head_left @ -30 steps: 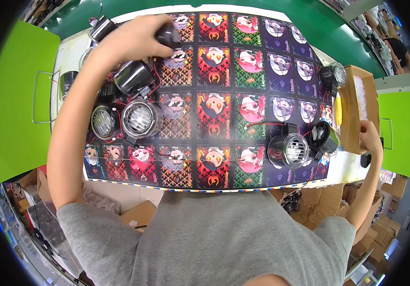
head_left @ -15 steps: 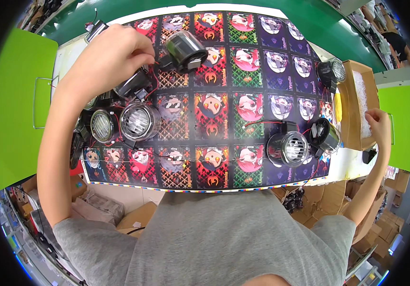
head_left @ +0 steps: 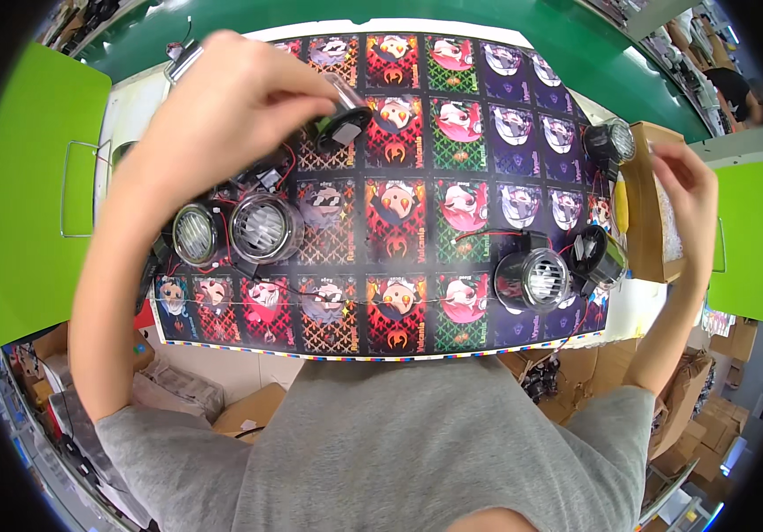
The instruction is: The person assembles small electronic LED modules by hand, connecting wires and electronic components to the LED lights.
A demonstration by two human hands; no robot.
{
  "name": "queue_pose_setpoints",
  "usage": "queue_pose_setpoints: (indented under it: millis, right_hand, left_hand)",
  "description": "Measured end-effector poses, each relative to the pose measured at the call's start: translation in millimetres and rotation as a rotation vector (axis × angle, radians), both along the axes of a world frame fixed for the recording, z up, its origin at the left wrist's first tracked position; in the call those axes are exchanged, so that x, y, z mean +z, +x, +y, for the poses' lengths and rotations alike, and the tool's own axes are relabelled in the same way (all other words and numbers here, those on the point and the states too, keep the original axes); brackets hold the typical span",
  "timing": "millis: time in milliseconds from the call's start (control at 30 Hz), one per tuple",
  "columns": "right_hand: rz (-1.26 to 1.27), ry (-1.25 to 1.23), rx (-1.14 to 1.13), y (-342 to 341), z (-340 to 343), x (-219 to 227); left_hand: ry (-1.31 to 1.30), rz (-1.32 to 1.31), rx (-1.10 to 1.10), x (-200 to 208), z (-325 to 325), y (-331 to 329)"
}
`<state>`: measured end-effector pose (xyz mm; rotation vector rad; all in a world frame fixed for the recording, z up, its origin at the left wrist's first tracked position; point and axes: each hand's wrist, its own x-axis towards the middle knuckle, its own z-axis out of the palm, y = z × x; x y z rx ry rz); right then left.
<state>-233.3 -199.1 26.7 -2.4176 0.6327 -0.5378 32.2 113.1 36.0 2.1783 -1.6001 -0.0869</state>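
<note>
Clear-walled cylinder (head_left: pixel 342 92) with a dark round end (head_left: pixel 346 129) sits tilted at the far left of the printed sheet (head_left: pixel 399 337) covering the table (head_left: pixel 634 315), just right of the left hand (head_left: pixel 235 102). Its long axis runs roughly near to far, dark end toward the wearer, clear barrel leading away and slightly left. Thumb and fingers of the left grip are drawn together against the barrel's left side, across that axis; blur makes it impossible to tell whether they pinch it or merely touch. Nearer the wearer, below the left forearm's reach, lie a large grilled round unit (head_left: pixel 264 229) and a smaller grilled unit (head_left: pixel 195 234). Well apart at right, the right hand (head_left: pixel 690 191) is poised with bent fingers at an open carton (head_left: pixel 641 204), its hold unclear. Of the two, the left is by far the closer to the cylinder.
</note>
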Motion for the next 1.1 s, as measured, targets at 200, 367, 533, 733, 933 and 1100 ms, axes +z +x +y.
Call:
queue_pose_setpoints:
  millis: [200, 367, 533, 733, 933, 1100]
  right_hand:
    - [-0.034, 0.000, 0.460, 85.8, 78.7, -4.8]
    - [-0.048, 0.271, 0.484, 126.5, 82.5, -25.8]
    - [-0.107, 0.603, 0.431, 153.4, 79.7, -33.8]
    - [-0.296, 0.784, 0.384, 164.9, 70.1, -42.5]
    - [-0.364, 0.982, 0.438, 157.2, 64.1, -33.5]
    - [-0.335, 0.854, 0.421, 151.8, 68.5, -26.5]
  left_hand:
    - [-0.220, -0.075, -0.027, -34.0, -13.1, 7.1]
    - [-0.317, 0.023, 0.129, -52.1, -35.2, 22.1]
    - [-0.361, -0.158, -0.067, -64.4, -54.6, 30.6]
    - [-0.400, 0.607, -0.120, -60.5, -76.3, 29.3]
    - [-0.390, 0.838, -0.141, -45.5, -89.4, 22.2]
    - [-0.435, 0.752, -0.097, -45.3, -91.7, 12.0]
